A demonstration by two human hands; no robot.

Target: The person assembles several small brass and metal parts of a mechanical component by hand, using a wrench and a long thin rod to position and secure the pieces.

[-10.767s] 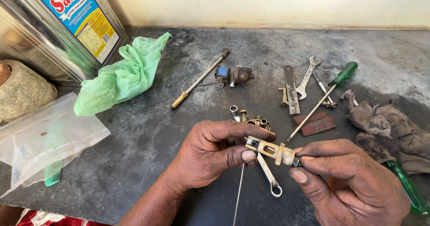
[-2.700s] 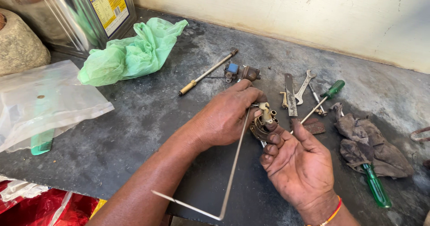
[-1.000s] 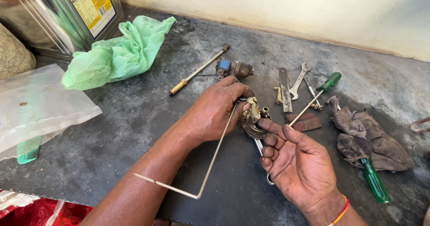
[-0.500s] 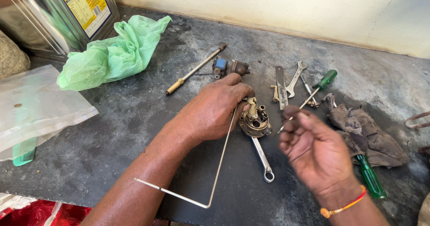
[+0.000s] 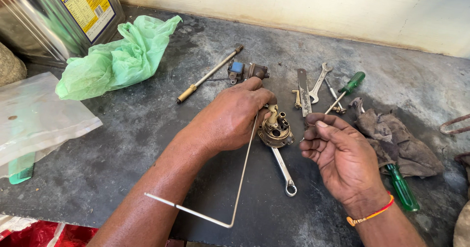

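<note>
My left hand [image 5: 227, 119] grips a round brass fitting [image 5: 276, 132] and holds it down on the dark slab [image 5: 147, 129]. A thin bent metal rod [image 5: 244, 171] runs from that fitting back toward me along my forearm. A ring spanner [image 5: 285, 172] lies under the fitting, its ring end pointing at me. My right hand [image 5: 342, 156] hovers just right of the fitting. Its fingers are curled and the fingertips pinched together. Nothing shows between them.
Behind the fitting lie a flat metal blade [image 5: 303, 91], an open spanner [image 5: 319, 82], a green-handled screwdriver [image 5: 346, 89], a brass-tipped rod [image 5: 208, 75] and a small blue part [image 5: 237, 68]. A dirty rag [image 5: 399, 141] and a second green screwdriver [image 5: 402, 189] lie right. A green plastic bag [image 5: 117, 56], a metal tin [image 5: 54, 16], a clear bag [image 5: 34, 117] and a comb [image 5: 20, 167] sit left.
My right hand has left the fitting: it lay open under it a second ago, and now hovers beside it with fingers pinched. My left hand keeps its grip on the fitting.
</note>
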